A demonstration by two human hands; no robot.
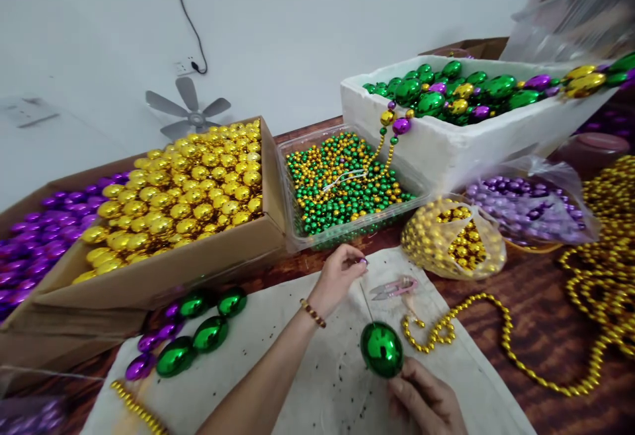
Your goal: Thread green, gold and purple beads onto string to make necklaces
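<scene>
My left hand point(340, 279), with a beaded bracelet at the wrist, is closed in a pinch with a tiny purple bead point(364, 261) at its fingertips. Below it, my right hand point(424, 395) grips a large shiny green bead point(381, 350) between thumb and fingers. A thin needle point(366, 303) rises from the top of that bead toward my left fingers. Pink-handled thread snips point(395, 287) lie on the white cloth point(307, 382) just beyond. To the left on the cloth rest several large green beads point(210, 334) and purple beads point(149, 342), partly in a row.
Boxes of gold beads point(183, 187) and purple beads point(54, 230) stand left. A clear tub point(297, 240) of small beads and a white foam box point(397, 137) sit behind. Bagged gold beads point(466, 250), bagged purple beads point(528, 207) and gold bead strands point(506, 329) lie right.
</scene>
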